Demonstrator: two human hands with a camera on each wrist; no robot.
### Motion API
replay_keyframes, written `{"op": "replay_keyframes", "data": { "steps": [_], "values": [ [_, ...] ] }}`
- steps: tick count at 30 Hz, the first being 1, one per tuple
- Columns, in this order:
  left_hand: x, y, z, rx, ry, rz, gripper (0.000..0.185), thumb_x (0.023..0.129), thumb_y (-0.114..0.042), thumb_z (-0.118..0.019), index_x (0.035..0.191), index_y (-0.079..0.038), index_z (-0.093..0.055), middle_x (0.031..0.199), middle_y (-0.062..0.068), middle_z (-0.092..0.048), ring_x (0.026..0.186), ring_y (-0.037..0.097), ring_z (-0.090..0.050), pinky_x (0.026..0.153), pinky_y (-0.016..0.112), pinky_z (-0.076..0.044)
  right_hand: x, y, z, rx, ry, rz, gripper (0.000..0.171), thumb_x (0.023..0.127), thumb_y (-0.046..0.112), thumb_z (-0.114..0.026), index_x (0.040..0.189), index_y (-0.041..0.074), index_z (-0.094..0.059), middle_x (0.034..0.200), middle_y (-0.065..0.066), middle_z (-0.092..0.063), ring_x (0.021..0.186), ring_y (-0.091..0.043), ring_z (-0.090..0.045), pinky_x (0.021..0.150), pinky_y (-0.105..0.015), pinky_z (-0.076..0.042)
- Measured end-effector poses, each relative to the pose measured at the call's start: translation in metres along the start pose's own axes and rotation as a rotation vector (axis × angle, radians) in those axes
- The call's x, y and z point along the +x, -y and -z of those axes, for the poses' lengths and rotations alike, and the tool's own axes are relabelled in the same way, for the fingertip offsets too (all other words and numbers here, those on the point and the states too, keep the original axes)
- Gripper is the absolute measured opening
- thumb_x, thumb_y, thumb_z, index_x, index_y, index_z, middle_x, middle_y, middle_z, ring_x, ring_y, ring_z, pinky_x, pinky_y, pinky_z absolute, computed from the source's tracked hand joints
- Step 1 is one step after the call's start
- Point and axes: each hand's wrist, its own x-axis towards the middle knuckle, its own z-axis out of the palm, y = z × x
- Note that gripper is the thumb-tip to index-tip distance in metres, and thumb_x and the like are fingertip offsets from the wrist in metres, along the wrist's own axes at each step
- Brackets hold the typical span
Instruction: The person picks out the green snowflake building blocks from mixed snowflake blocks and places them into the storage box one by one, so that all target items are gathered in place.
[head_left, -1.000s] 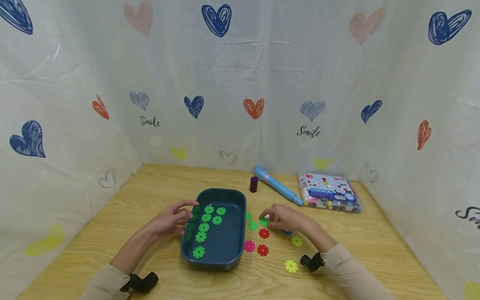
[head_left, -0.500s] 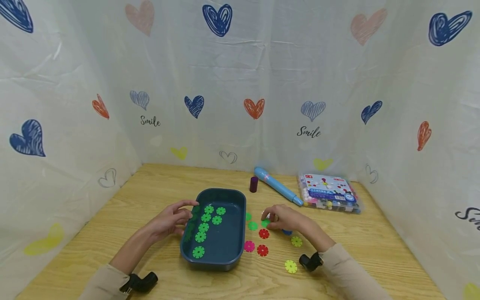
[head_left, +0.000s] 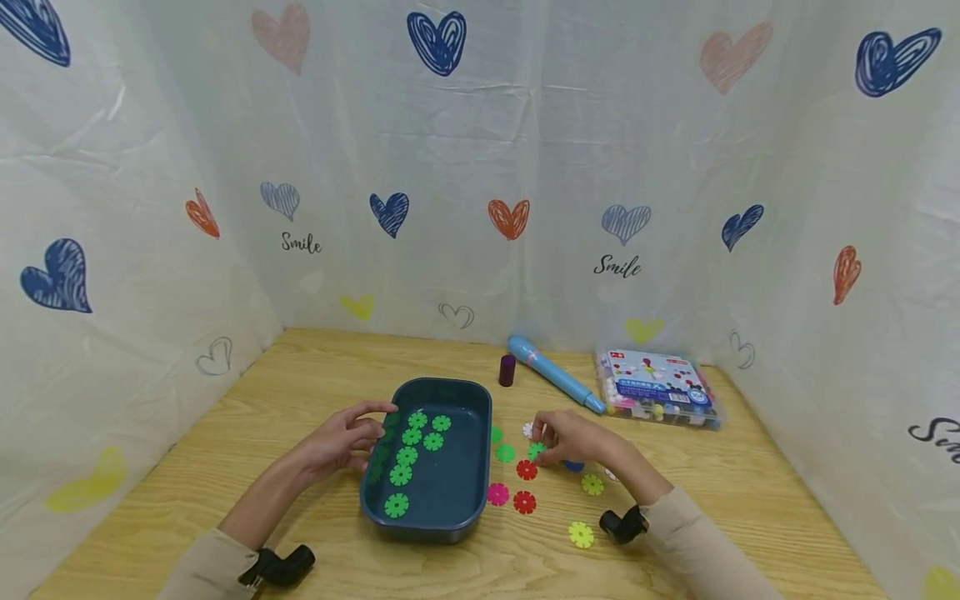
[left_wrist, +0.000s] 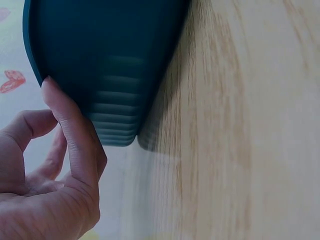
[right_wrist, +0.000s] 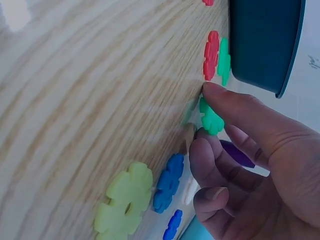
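The wooden table (head_left: pixel 315 383) bore a teal tray (head_left: pixel 450 508) at centre, loose flower discs (head_left: pixel 525 502) at three o'clock, a blue pen (head_left: pixel 553 382) and bead box (head_left: pixel 660 385) at one o'clock.

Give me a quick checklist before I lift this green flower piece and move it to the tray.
1. Right hand has the green piece pinched: ok, thumb and finger close on it in the right wrist view.
2. Piece clear of the table: cannot tell, its edge looks at or just off the wood.
3. Left hand steadies the blue tray: ok, fingers rest on its left rim.
4. Room in the tray: ok, bare floor shows right of the green pieces already there.
5. Path to the tray: ok, only flat pieces such as the red one lie between.
6. Grip holds just one piece: cannot tell, a white piece lies close by the fingers.
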Motion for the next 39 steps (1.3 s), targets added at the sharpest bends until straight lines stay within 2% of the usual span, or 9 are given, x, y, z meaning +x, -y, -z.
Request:
{"op": "replay_keyframes", "data": {
  "steps": [8,17,26,32,39],
  "values": [
    [-0.002,0.002,0.001,0.002,0.002,0.001,0.047,0.102,-0.015,-0.05,0.146,-0.008,-0.035,0.094,0.002,-0.058,0.074,0.011,-0.06,0.058,0.025,-0.054,-0.007,0.004,-0.003,-0.005,-0.02,0.019,0.025,0.085,0.02,-0.076,0.1,0.009,-0.059,0.077,0.001,-0.058,0.064,-0.008,-0.049,0.058,-0.022,-0.043],
    [-0.002,0.002,0.001,-0.008,0.013,0.001,0.048,0.102,-0.016,-0.05,0.146,-0.009,-0.034,0.094,0.002,-0.06,0.075,0.011,-0.061,0.059,0.025,-0.055,-0.01,0.005,0.007,-0.057,-0.019,0.111,0.013,0.089,0.004,-0.068,0.101,0.008,-0.068,0.094,-0.007,-0.069,0.083,-0.012,-0.063,0.071,-0.022,-0.052],
    [0.001,0.001,0.0,-0.007,0.008,0.005,0.049,0.101,-0.016,-0.051,0.147,-0.009,-0.034,0.096,0.002,-0.061,0.075,0.011,-0.061,0.059,0.025,-0.055,-0.017,0.005,0.017,-0.052,-0.036,0.099,0.006,0.091,0.005,-0.065,0.092,0.005,-0.071,0.087,-0.006,-0.071,0.075,-0.009,-0.065,0.065,-0.02,-0.052],
    [0.002,0.001,0.0,-0.007,0.002,0.01,0.047,0.101,-0.015,-0.05,0.146,-0.011,-0.036,0.095,0.002,-0.061,0.076,0.011,-0.06,0.059,0.026,-0.054,-0.017,0.008,0.022,-0.03,-0.03,0.099,0.013,0.097,0.006,-0.057,0.106,0.002,-0.067,0.09,-0.016,-0.072,0.066,-0.021,-0.07,0.062,-0.021,-0.053],
    [0.002,0.001,0.002,0.0,0.009,0.005,0.046,0.102,-0.016,-0.049,0.146,-0.011,-0.035,0.093,0.0,-0.058,0.075,0.011,-0.059,0.059,0.026,-0.054,-0.01,0.02,0.033,-0.055,-0.019,0.168,0.019,0.1,0.004,-0.051,0.111,-0.001,-0.066,0.087,-0.016,-0.07,0.064,-0.023,-0.071,0.063,-0.026,-0.056]
  ]
}}
